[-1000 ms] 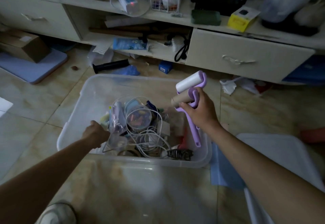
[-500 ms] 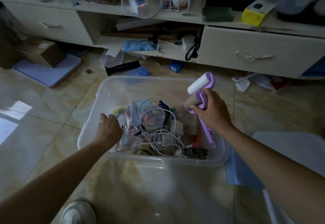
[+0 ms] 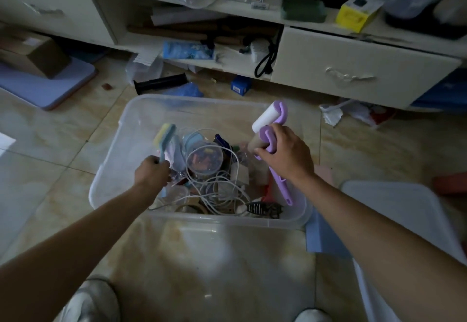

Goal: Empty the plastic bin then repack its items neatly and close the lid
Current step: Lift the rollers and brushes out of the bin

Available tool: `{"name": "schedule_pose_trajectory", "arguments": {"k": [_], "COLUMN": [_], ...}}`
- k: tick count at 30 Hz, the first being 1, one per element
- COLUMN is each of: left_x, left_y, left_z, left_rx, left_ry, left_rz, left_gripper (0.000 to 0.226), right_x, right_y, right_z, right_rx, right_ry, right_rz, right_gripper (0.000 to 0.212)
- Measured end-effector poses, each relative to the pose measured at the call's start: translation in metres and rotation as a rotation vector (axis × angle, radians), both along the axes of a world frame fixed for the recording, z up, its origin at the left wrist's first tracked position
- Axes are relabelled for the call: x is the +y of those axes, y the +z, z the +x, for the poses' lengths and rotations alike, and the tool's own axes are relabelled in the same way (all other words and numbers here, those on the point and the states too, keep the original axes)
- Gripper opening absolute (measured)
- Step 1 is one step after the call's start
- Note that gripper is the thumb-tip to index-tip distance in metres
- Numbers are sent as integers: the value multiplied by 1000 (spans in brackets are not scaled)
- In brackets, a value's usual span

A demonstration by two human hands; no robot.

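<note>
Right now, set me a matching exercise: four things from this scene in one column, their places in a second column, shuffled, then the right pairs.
Things
1. purple lint roller
2. yellow-headed brush
3. white cable
4. yellow box

Places
A. on the shelf top, above the drawer
B. gripped in the left hand
C. coiled over the clutter inside the plastic bin
D. gripped in the right hand

Pairs: 1-D, 2-B, 3-C, 4-A
</note>
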State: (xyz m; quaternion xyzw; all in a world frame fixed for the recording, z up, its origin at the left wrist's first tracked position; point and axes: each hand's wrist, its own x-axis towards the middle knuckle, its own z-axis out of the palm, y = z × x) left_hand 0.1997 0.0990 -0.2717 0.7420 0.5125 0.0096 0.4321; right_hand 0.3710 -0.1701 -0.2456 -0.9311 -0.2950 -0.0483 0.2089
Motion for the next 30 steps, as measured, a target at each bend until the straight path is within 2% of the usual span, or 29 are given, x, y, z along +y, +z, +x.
{"name": "schedule_pose_trajectory", "arguments": {"k": [2,4,5,7,9,11,13,16,19,21,24,26,27,30], "left_x": [-2,-12,-22,-46,-74,-111,-147,-179,-181,-174,-160,-150,-144,-124], "left_y": [6,14,21,35,44,42,19,-6,4,13,18,18,16,10], "left_z": [1,0,2,13,33,48,59,66,75,79,77,70,67,55], "left_rx": [79,126,64,-197,-363,-291,-159,83,148,192,293,353,344,121], "left_ry": [-56,-139,-190,-392,-733,-1054,-1180,-1320,-1491,-1597,-1773,-1790,-1727,-1461], "left_rz": [177,414,532,650,531,376,232,149,61,83,310,486,529,446], "left_gripper": [31,55,59,35,12,14,19,31,35,40,52,59,61,49], "right_x": [0,0,-1,-1,-1,-2,-4,-6,-6,-7,-8,-7,-7,-7], "right_y": [0,2,2,2,3,3,4,1,-2,-1,1,1,2,3], "right_z": [1,1,2,3,3,2,1,-2,-3,-2,-3,-5,-6,-7], "right_rx": [21,48,53,67,84,89,67,24,6,18,23,10,0,-22], "right_ry": [0,-1,-2,-1,-9,-34,-65,-44,3,4,13,30,35,38], "right_rz": [22,67,92,135,191,262,321,300,206,206,217,187,171,157], "right_gripper": [49,49,48,45,43,41,40,43,49,50,50,47,45,40]}}
